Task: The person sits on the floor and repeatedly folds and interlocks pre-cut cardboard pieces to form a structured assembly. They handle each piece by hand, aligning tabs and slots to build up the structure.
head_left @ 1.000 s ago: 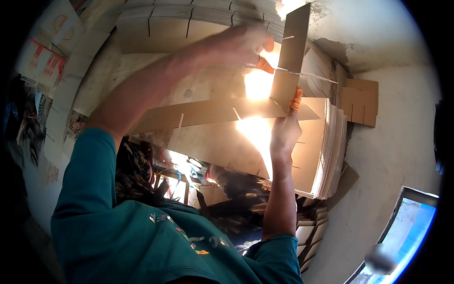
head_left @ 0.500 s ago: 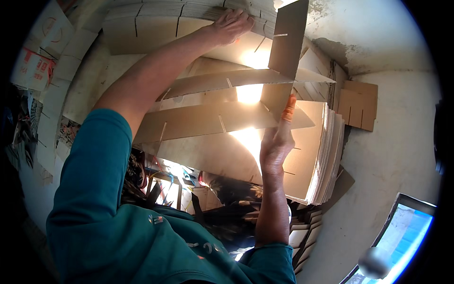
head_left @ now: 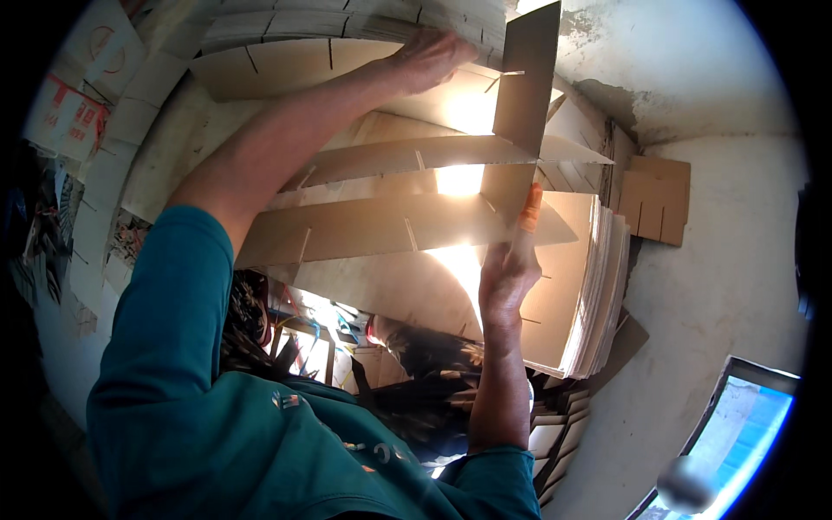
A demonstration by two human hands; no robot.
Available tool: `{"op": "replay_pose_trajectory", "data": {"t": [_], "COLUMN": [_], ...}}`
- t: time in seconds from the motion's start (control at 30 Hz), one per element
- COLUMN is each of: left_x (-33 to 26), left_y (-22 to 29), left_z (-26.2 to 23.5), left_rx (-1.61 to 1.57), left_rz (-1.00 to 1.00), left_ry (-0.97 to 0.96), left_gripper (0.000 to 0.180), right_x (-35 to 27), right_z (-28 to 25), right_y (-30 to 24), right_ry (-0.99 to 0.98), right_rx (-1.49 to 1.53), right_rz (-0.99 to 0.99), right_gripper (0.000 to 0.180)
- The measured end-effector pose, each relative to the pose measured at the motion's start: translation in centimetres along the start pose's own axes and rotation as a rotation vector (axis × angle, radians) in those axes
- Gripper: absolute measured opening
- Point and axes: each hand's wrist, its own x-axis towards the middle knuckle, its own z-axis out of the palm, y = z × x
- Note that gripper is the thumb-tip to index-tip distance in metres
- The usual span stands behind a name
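My right hand [head_left: 510,273] grips the lower end of an upright slotted cardboard strip [head_left: 526,82], an orange covering on one raised finger. Two long cardboard strips cross that upright one: an upper strip [head_left: 373,160] and a lower strip [head_left: 347,227], both reaching out to the left with slots along their edges. At the back, my left hand [head_left: 436,61] is closed on the top edge of another long slotted cardboard strip [head_left: 290,69]. This strip's right end lies close to a slot in the upright one; whether they touch I cannot tell.
Behind my left hand lies a stack of slotted cardboard strips [head_left: 303,22]. A thick pile of cardboard sheets [head_left: 563,286] stands at the right, over a wooden board [head_left: 364,290]. More cardboard [head_left: 656,199] leans on the right wall [head_left: 711,260]. Strong light glares through the gaps.
My left hand has moved slightly right and nearer, drawing the long strip away from the stack. The crossed strips in my right hand have shifted slightly down.
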Motion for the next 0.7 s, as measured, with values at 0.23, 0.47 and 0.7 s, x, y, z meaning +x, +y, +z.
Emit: {"op": "replay_pose_trajectory", "data": {"t": [0.23,0.47,0.7], "left_x": [-0.4,-0.8,-1.1], "left_y": [0.9,2.2,3.4], "left_z": [-1.5,-2.4,-3.8], "left_rx": [-0.084,-0.193,-0.134], "left_rz": [0.081,0.096,0.099], "left_ry": [0.107,0.133,0.155], "left_gripper": [0.016,0.02,0.022], "right_x": [-0.5,-0.8,-1.1], "right_z": [-0.5,-1.2,-2.0], "right_y": [0.2,0.0,-0.4], "right_ry": [-0.09,-0.155,-0.087], "right_rx": [0.013,-0.004,-0.028], "right_rz": [0.08,0.175,0.086], "right_gripper": [0.055,0.056,0.056]}}
